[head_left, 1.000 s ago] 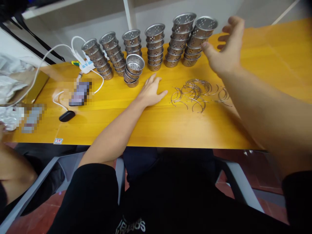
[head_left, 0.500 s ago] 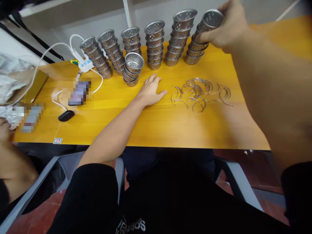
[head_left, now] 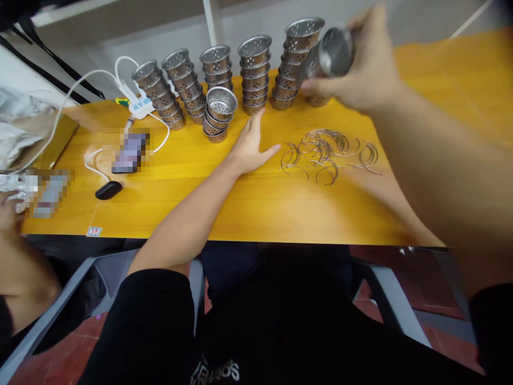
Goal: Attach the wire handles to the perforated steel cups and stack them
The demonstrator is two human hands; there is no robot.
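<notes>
My right hand (head_left: pixel 363 69) grips a perforated metal cup (head_left: pixel 335 52) at the right end of the row. The cup is tilted toward me and blurred. Below it, a lower part of the rightmost cup stack (head_left: pixel 319 100) shows; the hand hides the rest. My left hand (head_left: pixel 250 144) is held over the table with thumb and fingers apart, holding nothing. Its fingertips come near the base of a tall stack of perforated cups (head_left: pixel 255 69). Between my hands, on the tabletop, lies a loose pile of curved metal wires (head_left: pixel 324 149).
More cup stacks (head_left: pixel 301 37) stand along the back, with a short stack (head_left: pixel 221 104) in front. At left are a power strip (head_left: pixel 141 108) with white cables, a phone (head_left: pixel 130 152) and a black oval device (head_left: pixel 108 190). Another person's hand (head_left: pixel 8 211) is at far left.
My right hand has drawn the cup leftward and down, tilting it away from the stack. My left hand has turned slightly, its fingers closer together and its thumb farther right.
</notes>
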